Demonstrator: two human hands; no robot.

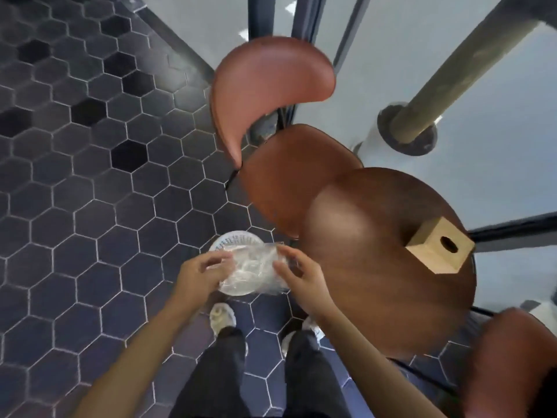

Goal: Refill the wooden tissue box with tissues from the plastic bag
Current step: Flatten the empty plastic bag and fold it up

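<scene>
Gripping the bag [253,271] from both sides: left hand [202,271] and right hand [301,277] pinch its crinkled plastic. Contents blurred, tissues unreadable. Bag partly hides a white basket [233,241] beneath. Farther right, box [438,248] sits on the table [376,267].

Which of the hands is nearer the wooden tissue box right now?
Right. The right hand grips the plastic bag beside the round table's near edge, while the wooden tissue box sits across it. The left hand holds the bag's far side, farther away.
</scene>
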